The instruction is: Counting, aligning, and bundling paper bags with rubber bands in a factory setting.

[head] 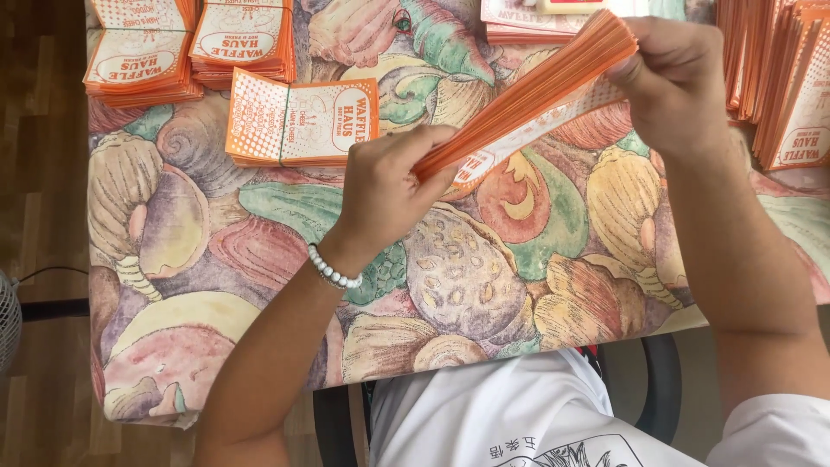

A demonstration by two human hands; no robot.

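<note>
Here, both hands grip one thick bundle of orange paper sleeves (527, 91), held edge-on and slanting up from lower left to upper right above the bench (285, 259). The left hand (385, 186) closes on the lower end of the bundle, its fingers (424, 147) curled over the top edge with the thumb hidden behind. A white bead bracelet (333, 270) circles that wrist. The right hand (674, 82) clamps the upper end, fingers wrapped tight around the fanned orange edges, so neither hand is slack or spread. One white-and-orange printed sleeve shows at the underside of the bundle, between the two grips.

Just left of the left-hand fingers lies a flat stack of printed sleeves (298, 121), near them but not touching. Farther left and beyond that, two more stacks (186, 47) rest side by side at the far corner of the bench. Beyond the right-hand fingers sits another flat pile (527, 22), partly cut off by the frame edge. To the right of the right hand, a row of sleeves standing on edge (782, 78) leans close to the wrist.

The bench wears a cloth printed with large shells in muted pinks, greens and yellows. Below the forearms a white shirt (510, 415) and a dark chair (661, 389) show, with wooden floor (39, 173) off to the left.
</note>
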